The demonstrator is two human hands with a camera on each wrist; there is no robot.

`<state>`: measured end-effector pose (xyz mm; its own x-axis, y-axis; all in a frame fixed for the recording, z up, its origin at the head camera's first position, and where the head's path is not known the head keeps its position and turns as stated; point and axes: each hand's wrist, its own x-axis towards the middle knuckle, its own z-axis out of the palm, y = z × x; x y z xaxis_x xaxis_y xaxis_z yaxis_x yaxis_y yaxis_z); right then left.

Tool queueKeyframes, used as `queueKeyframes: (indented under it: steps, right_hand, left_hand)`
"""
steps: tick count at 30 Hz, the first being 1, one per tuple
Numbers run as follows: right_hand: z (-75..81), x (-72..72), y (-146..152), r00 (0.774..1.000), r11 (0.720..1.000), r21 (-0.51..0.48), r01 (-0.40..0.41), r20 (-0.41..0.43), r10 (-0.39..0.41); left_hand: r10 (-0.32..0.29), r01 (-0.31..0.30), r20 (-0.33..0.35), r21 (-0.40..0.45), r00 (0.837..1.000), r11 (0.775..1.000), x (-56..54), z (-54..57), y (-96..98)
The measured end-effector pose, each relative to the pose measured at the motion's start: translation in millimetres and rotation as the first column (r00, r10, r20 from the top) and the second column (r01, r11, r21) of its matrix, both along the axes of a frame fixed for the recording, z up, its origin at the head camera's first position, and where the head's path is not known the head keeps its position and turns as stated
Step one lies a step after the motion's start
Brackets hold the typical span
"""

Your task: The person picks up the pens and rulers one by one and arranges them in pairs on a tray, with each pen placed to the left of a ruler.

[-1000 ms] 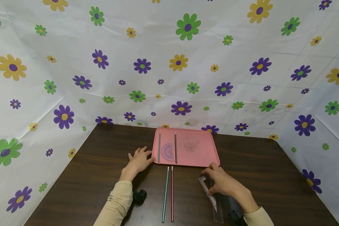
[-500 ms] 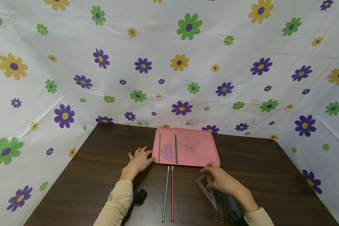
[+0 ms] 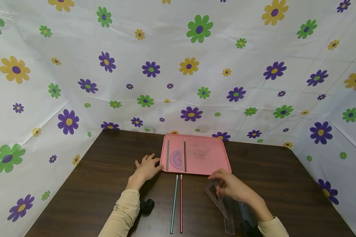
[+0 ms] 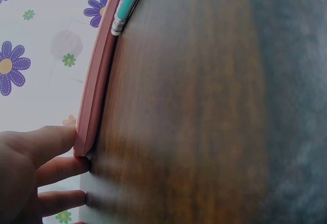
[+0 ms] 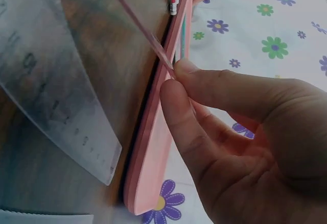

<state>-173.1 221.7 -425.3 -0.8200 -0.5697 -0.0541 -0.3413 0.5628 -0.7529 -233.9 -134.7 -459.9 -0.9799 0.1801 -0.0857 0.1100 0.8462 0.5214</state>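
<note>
My right hand (image 3: pixel 236 188) pinches a clear set square (image 3: pixel 221 208) between thumb and fingertip. The set square slants over the table just in front of the pink tray's near right corner; in the right wrist view its thin edge (image 5: pixel 138 38) runs up from the fingertips. Spread-fingered, my left hand (image 3: pixel 145 170) touches the left front corner of the pink tray (image 3: pixel 210 166) with thumb and forefinger. On the tray lie a green pencil (image 3: pixel 167 154), a purple-marked protractor (image 3: pixel 175 160) and a dark pencil (image 3: pixel 185 156).
A teal pencil (image 3: pixel 174 205) and a red pencil (image 3: pixel 181 205) lie side by side before the tray. A clear ruler (image 3: pixel 229 225) rests partly behind the set square, with a bluish ruler (image 3: pixel 244 212) by the right wrist. Flowered cloth (image 3: pixel 166 65) walls off the table's back.
My right hand has shifted slightly left, carrying the set square's upper end left with it. The left hand and the tray have stayed where they were.
</note>
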Motion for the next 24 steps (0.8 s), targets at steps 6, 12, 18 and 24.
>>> queueKeyframes:
  steps: [6, 12, 18, 24]
  right_hand:
    - [4.4, -5.1, -1.2, 0.997, 1.0, -0.025, 0.002, -0.081, -0.004]
    - [6.4, -10.5, -5.7, 0.993, 0.999, -0.02, 0.041, -0.112, -0.043]
    - [6.2, -18.6, -14.8, 0.981, 0.995, -0.01, 0.103, -0.161, -0.103]
    - [7.7, -28.5, -25.8, 0.97, 0.988, -0.015, 0.155, -0.19, -0.155]
  left_hand:
    - [0.001, -0.001, 0.0, -0.003, 1.0, 1.0, 0.0, 0.8, 0.2]
    - [-0.002, 0.002, 0.003, -0.001, 1.0, 1.0, -0.1, 1.0, 0.9]
    - [0.003, -0.003, 0.0, -0.004, 1.0, 1.0, 0.6, 2.4, 0.2]
    - [-0.002, 0.002, 0.006, -0.003, 1.0, 1.0, 1.2, 3.1, 0.1]
